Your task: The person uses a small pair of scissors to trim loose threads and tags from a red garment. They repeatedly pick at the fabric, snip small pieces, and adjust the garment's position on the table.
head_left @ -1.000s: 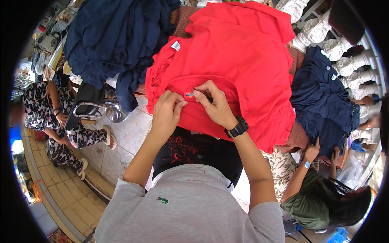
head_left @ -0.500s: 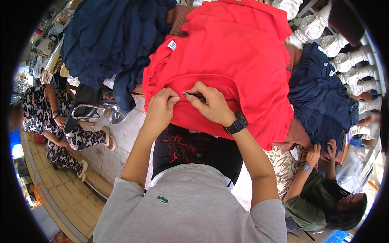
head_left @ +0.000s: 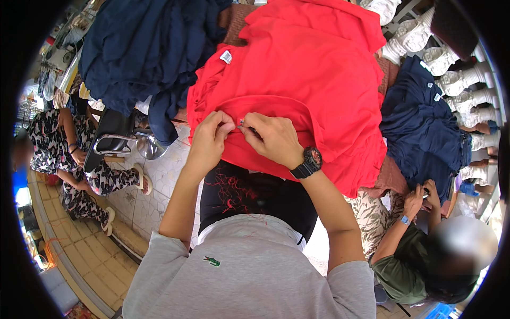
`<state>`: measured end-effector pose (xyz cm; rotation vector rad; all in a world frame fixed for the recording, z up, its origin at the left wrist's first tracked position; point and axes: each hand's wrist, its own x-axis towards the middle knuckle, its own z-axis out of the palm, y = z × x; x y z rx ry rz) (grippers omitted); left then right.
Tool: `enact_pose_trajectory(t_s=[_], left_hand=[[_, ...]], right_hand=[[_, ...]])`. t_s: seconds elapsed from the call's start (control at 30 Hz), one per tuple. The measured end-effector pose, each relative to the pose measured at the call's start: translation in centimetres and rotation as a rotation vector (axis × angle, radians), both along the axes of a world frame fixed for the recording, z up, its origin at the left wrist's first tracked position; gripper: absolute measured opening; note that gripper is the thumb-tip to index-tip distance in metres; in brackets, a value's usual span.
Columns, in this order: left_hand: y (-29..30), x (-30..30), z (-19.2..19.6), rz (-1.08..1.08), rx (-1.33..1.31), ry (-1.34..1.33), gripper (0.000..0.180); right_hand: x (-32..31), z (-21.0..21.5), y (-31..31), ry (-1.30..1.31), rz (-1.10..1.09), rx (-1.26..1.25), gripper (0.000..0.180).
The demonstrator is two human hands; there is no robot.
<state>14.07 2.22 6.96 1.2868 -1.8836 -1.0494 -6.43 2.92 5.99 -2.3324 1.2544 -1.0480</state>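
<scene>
A red garment is spread in front of me, with a curved folded edge running behind my hands and a white label at its upper left. My left hand is closed, thumb and fingers pinching the red cloth near that edge. Just to its right, my right hand curls around small thread snips. Only their metal tip shows beside the fingertips; the rest is hidden in the hand. Loose red threads lie scattered on my black-clad lap.
Dark blue garments are heaped at the left, and more blue garments lie at the right, where a co-worker's hands handle them. White ornate balusters line the far right. At left, another person sits near a black chair.
My right hand has turned over slightly, its fingers curling further round the snips, whose dark part no longer shows. The left hand keeps its pinch. The co-worker's head has moved.
</scene>
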Motion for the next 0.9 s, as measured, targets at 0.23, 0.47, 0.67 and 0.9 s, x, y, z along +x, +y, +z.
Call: enact_pose_trajectory(t_s=[0.23,0.47,0.67,0.9], left_hand=[[0.5,-2.6,6.2,-0.188,-0.311,-0.232,0.036],[-3.6,-13.3,1.3,-0.372,-0.751,-0.211,0.042],[-7.3,-7.9,9.2,0.037,-0.843,0.252,0.04],[-10.7,4.7,4.3,0.236,-0.387,-0.302,0.035]], right_hand=[[-1.3,0.6,7.8,-0.362,-0.651,0.023,0.041],[-5.6,-1.3,8.0,-0.032,-0.968,-0.144,0.034],[-14.9,-0.4,9.3,0.049,-1.245,-0.321,0.03],[-16.6,0.5,12.7,-0.42,-0.891,0.129,0.028]])
